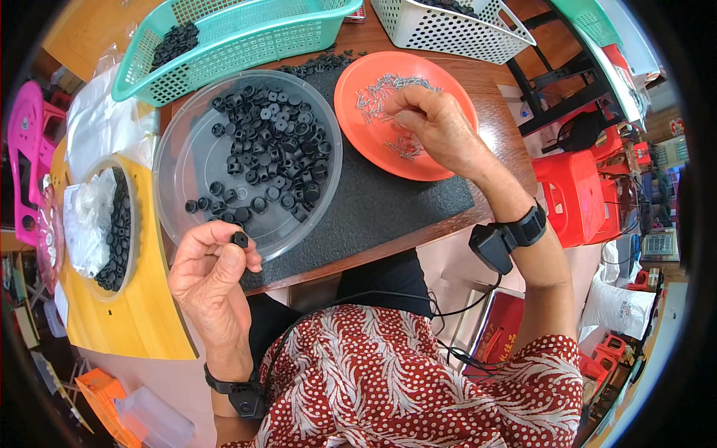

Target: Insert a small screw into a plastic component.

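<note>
In the head view, the small, black, round-sided plastic piece [239,240] is pinched between the thumb and fingers of the left hand [213,275], a dark spot on the face turned up, with similar black plastic caps [276,134] beyond those fingertips in a round, clear plastic tub [183,175]. The right hand [442,134] curls its fingers over thin silver metal screws [404,146] in a round orange-red plastic dish [357,134]; its fingertips are partly hidden, so I cannot tell whether they grasp one.

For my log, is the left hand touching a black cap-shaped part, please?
Touching: the head view shows the left hand pinching the black cap-shaped part between thumb and finger.
</note>
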Demonstrator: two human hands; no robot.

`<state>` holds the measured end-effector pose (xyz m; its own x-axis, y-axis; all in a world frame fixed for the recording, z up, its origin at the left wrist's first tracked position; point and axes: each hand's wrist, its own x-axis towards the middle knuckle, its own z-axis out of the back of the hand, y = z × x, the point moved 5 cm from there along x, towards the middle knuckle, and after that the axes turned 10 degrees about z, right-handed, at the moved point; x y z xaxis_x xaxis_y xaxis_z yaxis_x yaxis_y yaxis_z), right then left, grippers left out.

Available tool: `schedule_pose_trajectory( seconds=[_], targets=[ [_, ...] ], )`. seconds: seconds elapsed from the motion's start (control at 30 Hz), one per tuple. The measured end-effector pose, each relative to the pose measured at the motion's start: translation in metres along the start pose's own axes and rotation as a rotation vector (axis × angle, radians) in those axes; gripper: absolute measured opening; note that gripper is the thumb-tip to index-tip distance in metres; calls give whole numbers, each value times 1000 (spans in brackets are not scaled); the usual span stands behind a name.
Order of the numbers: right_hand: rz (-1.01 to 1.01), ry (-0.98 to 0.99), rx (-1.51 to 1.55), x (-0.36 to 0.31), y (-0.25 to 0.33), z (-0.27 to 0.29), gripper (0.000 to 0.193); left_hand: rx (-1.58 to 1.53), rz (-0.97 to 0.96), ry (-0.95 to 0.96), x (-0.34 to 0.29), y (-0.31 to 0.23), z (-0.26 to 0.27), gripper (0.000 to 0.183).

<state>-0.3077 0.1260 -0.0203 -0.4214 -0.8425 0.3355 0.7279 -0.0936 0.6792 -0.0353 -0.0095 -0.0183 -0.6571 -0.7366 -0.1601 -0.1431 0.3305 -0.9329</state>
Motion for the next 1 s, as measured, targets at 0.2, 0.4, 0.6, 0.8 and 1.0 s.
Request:
schedule_pose_trajectory(
  seconds=[0.2, 0.4, 0.6, 0.8, 1.0],
  targets=[
    [-18, -1, 84, -1, 1, 1, 14, 4, -5, 5, 1, -1, -1, 24],
    [-147, -42, 86, -4, -7, 2, 16, 4, 1, -6, 0, 0, -2, 25],
    [-129, -15, 101, -4, -5, 3, 16, 41, -13, 10, 0, -1, -4, 22],
    [-41, 6, 26, -5, -5, 5, 15, 45, -10, 14, 0, -1, -4, 21],
    [-102, -17, 161, -7, -9, 2, 15, 60, -22, 27, 0, -1, -3, 22]
  ],
)
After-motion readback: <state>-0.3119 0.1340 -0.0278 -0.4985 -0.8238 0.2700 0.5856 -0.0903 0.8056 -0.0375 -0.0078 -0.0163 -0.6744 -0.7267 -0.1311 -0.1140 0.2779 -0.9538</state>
